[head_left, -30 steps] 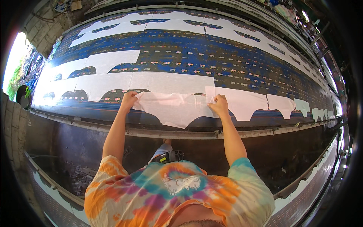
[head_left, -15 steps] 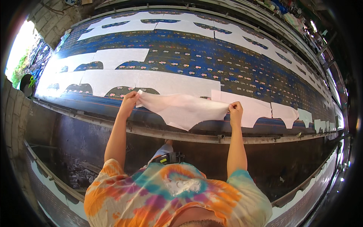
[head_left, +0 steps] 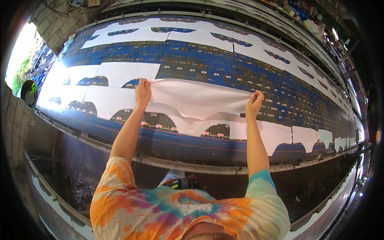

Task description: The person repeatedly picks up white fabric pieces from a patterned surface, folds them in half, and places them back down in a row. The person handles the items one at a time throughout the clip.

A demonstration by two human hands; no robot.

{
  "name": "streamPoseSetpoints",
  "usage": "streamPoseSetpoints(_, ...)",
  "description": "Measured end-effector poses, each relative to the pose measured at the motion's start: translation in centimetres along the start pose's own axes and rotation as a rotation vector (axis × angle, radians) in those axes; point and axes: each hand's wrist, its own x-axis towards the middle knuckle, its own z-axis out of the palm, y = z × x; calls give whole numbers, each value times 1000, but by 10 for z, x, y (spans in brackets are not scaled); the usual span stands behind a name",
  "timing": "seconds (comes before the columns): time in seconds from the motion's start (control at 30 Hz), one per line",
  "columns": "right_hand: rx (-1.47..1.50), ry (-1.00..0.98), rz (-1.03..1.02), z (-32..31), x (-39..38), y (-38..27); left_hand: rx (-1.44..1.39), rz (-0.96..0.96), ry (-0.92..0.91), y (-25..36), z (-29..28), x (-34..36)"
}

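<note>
Between my left hand [head_left: 143,93] and my right hand [head_left: 253,104] I hold a pale pink-white cloth piece [head_left: 200,96] stretched sideways, each hand pinching one end. It sags slightly in the middle over the long dark blue printing table [head_left: 288,100], which is dotted with small printed motifs. Just under the held piece lie white cut pieces [head_left: 104,98] with curved edges, laid in rows along the table. To the right of my right hand, pinkish pieces [head_left: 264,136] lie along the near part of the table.
A metal rail [head_left: 192,166] runs along the near edge, above a dark trough. A brick wall [head_left: 16,124] and a bright opening are at the left. More long tables [head_left: 228,6] and heaped materials [head_left: 308,24] stand at the back and right.
Both hands have lifted the pinched cloth and carried it farther across the table, away from my body. The right hand has also moved rightward, stretching the piece wider, and curved laid pieces beneath are uncovered.
</note>
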Motion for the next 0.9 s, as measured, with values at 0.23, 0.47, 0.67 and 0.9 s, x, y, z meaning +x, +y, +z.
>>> streamPoseSetpoints(0.23,-125,-33,24,77,43,57,243,-3,-174,-39,81,63)
streamPoseSetpoints(0.47,-143,-15,53,111,68,82,331,-21,-214,-43,119,96)
streamPoseSetpoints(0.67,17,155,-48,98,67,41,-11,145,145,-28,98,93)
streamPoseSetpoints(0.9,28,184,-149,35,52,2,-111,255,314,-5,47,69)
